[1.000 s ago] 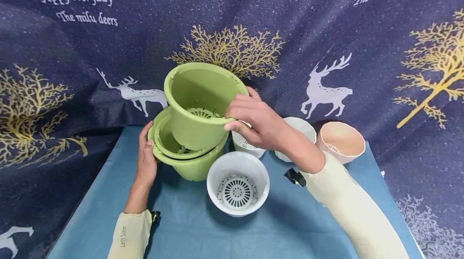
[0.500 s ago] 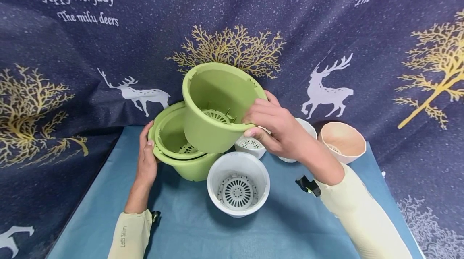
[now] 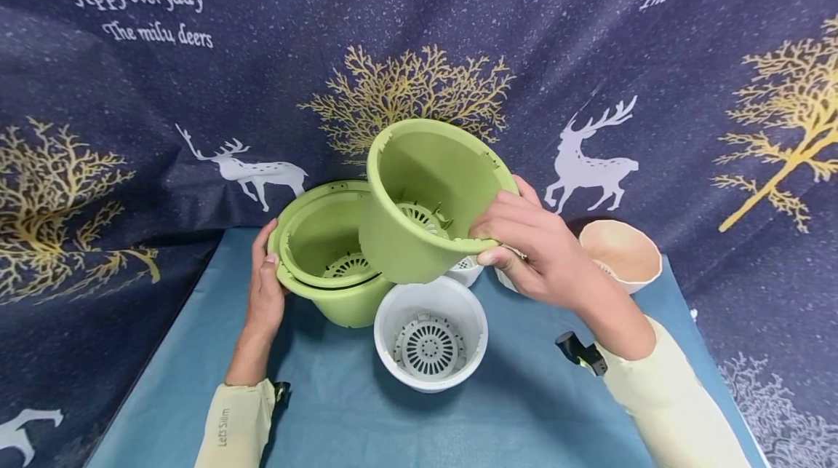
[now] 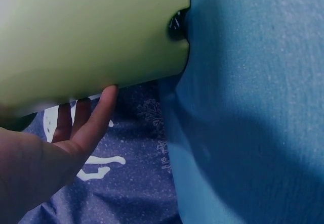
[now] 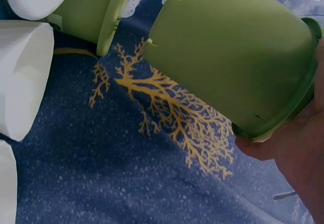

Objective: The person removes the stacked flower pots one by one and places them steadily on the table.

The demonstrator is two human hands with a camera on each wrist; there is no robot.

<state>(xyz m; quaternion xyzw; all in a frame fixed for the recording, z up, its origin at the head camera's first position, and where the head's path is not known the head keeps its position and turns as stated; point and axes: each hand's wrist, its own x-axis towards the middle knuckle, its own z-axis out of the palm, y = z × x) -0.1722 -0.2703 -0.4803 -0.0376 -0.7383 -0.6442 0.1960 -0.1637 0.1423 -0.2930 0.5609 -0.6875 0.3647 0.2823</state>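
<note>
Tilted in the air, a green plastic flowerpot (image 3: 409, 235) hangs from my right hand (image 3: 533, 246), which pinches its rim, thumb outside and fingers over the edge. Its slotted bottom shows inside. To its left stand nested green pots (image 3: 347, 308) on the table; the held pot overlaps their right side in the head view. My left hand (image 3: 265, 282) holds the stack at its left rim, and in the left wrist view its fingers (image 4: 104, 107) rest along the green wall. A pale grey pot (image 3: 428, 300) with a slotted bottom stands in front.
Behind the held pot are a white pot (image 3: 466, 275) and another white pot (image 3: 507, 280), both mostly hidden. A peach pot (image 3: 622, 253) stands at the back right. The blue-covered table (image 3: 366, 424) ends at a dark printed curtain (image 3: 419, 2).
My right hand has carried the green flowerpot rightward from over the nested pots toward the space above the grey pot, tilting it more. My left hand has stayed at the stack.
</note>
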